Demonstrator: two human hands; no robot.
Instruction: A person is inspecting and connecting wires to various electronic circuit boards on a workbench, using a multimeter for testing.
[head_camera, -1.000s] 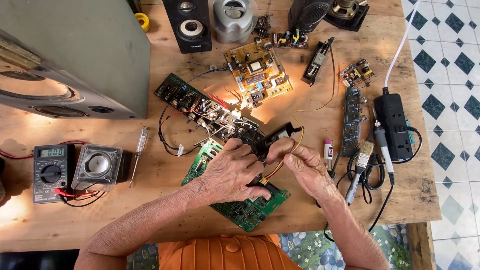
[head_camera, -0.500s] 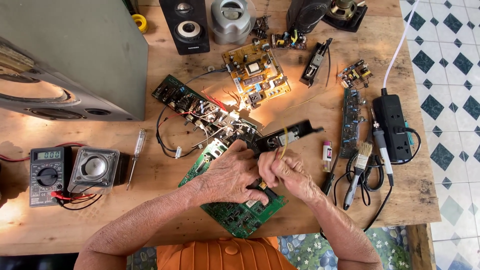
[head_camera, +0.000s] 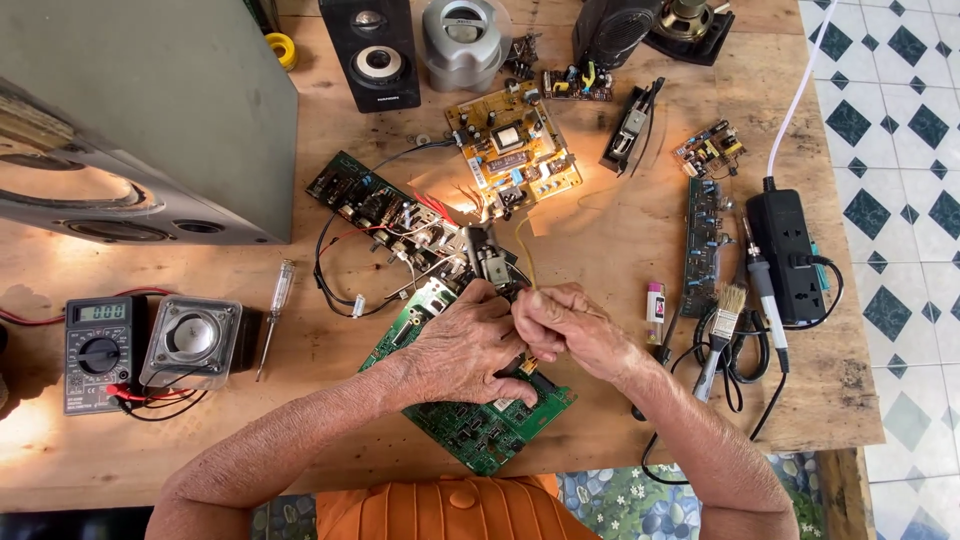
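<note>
Fingers of left hand (head_camera: 470, 345) and right hand (head_camera: 570, 330) pinch, seemingly, thin wire (head_camera: 527, 262) above green circuit board (head_camera: 480, 425).

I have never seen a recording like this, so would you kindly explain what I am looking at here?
There is no machine: a person works with two bare hands, filmed by a camera on their head that looks down at a wooden table. The left hand rests on a green circuit board. The right hand pinches a thin yellowish wire that rises toward a dark small part above the fingers. Around them lie a yellow circuit board, a multimeter, a screwdriver, a brush, a power strip and several speakers, one a large grey cabinet.
</note>
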